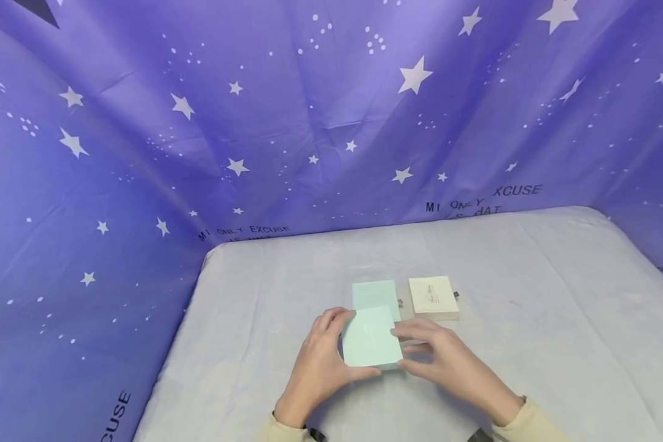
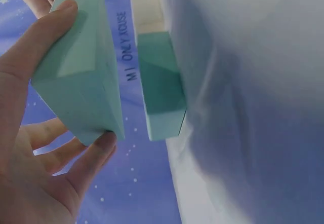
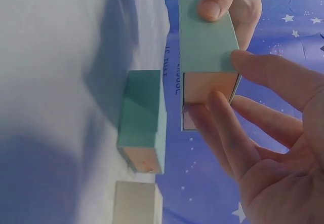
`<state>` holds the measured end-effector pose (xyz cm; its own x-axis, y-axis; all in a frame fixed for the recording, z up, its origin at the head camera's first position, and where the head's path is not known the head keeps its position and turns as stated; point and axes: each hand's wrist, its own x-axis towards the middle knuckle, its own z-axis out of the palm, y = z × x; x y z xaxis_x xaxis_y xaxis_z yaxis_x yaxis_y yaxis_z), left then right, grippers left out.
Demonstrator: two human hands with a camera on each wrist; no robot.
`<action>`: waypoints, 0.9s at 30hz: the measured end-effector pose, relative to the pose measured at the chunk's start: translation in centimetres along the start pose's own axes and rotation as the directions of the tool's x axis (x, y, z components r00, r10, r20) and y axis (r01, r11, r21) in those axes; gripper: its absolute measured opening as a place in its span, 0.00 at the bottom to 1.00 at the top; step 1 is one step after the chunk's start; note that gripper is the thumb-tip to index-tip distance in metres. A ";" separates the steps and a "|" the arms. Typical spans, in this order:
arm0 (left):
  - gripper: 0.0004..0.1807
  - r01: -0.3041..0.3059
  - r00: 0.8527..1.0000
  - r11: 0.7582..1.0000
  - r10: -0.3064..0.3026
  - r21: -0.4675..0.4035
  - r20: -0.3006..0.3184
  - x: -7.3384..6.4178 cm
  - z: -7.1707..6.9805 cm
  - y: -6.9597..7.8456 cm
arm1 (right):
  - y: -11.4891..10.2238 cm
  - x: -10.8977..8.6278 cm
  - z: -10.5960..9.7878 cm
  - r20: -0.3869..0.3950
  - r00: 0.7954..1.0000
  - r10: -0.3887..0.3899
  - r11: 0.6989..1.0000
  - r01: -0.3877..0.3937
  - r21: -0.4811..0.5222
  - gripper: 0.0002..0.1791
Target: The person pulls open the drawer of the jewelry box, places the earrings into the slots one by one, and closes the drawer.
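Observation:
A mint-green drawer-style box (image 1: pixel 371 337) is held above the bed-like surface, between both hands. My left hand (image 1: pixel 321 359) grips its left end, thumb along the near side and fingers round the far side. At the right end, my right hand (image 1: pixel 453 362) has its thumb on the near corner and fingertips against the box. In the right wrist view that end shows a pinkish drawer face (image 3: pixel 207 87), partly covered by the fingers. Behind the held box lies a second mint-green box (image 1: pixel 372 293), partly hidden in the head view. A cream box (image 1: pixel 432 296) with a dark tab lies to its right.
A pale cloth-covered surface (image 1: pixel 530 319) lies under the boxes. Behind it and along the sides hangs a purple-blue curtain (image 1: pixel 287 123) with white stars and printed lettering. A small reddish tab (image 1: pixel 400 302) sticks out of the second mint box.

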<state>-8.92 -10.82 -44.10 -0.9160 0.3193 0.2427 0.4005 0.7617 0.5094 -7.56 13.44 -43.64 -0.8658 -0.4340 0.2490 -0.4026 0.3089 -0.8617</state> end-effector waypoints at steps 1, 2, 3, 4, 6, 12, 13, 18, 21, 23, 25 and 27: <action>0.53 -0.005 1.000 1.000 0.005 0.005 0.000 -0.1 0.1 0.1 | 0.1 -0.2 0.0 -0.001 1.000 0.004 1.000 -0.004 0.001 0.24; 0.53 -0.009 1.000 1.000 0.009 0.008 0.000 -0.1 0.2 0.2 | 0.2 -0.3 -0.1 -0.002 1.000 0.004 1.000 -0.004 0.000 0.24; 0.53 -0.017 1.000 1.000 0.017 0.008 -0.002 -0.1 0.3 0.2 | 0.3 -0.4 -0.1 -0.006 1.000 -0.004 1.000 0.004 -0.002 0.24; 0.53 -0.023 1.000 1.000 0.023 0.010 -0.002 -0.1 0.4 0.3 | 0.3 -0.5 -0.2 -0.010 1.000 -0.011 1.000 0.010 -0.013 0.24; 0.53 -0.030 1.000 0.999 0.030 0.012 0.001 -0.1 0.6 0.5 | 0.4 -0.7 -0.3 -0.016 1.000 -0.024 0.999 0.024 -0.022 0.24; 0.53 -0.038 0.999 0.999 0.037 0.037 0.023 -0.4 1.2 0.6 | 0.8 -1.3 -0.2 -0.001 0.999 -0.054 0.998 0.054 -0.043 0.23; 0.52 -0.043 0.999 0.998 0.042 0.041 0.025 -0.4 1.3 0.6 | 0.9 -1.4 -0.2 -0.001 0.999 -0.052 0.998 0.052 -0.046 0.23; 0.49 -0.079 0.997 0.995 0.078 0.055 0.022 -0.2 2.1 0.6 | 1.3 -1.8 -0.3 0.000 0.999 -0.041 0.996 0.041 -0.080 0.23; 0.49 -0.086 0.996 0.993 0.084 0.075 0.027 -0.1 2.5 0.6 | 1.5 -2.0 -0.4 0.002 0.999 -0.041 0.994 0.041 -0.098 0.23; 0.49 -0.082 0.996 0.993 0.079 0.087 0.039 -0.1 2.8 0.7 | 1.7 -2.0 -0.4 0.008 0.999 -0.034 0.994 0.035 -0.104 0.23; 0.50 -0.080 0.996 0.992 0.075 0.097 0.053 -0.1 3.0 0.7 | 1.8 -2.1 -0.5 0.016 1.000 -0.027 0.993 0.028 -0.111 0.23; 0.51 -0.067 0.995 0.993 0.060 0.101 0.075 -0.1 3.3 0.7 | 2.0 -2.2 -0.5 0.033 0.999 -0.010 0.994 0.014 -0.112 0.23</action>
<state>-8.58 -8.47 -46.45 -0.8895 0.4060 0.2097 0.4569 0.7916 0.4057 -6.62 15.38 -45.65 -0.8515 -0.4646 0.2430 -0.4452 0.3959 -0.8032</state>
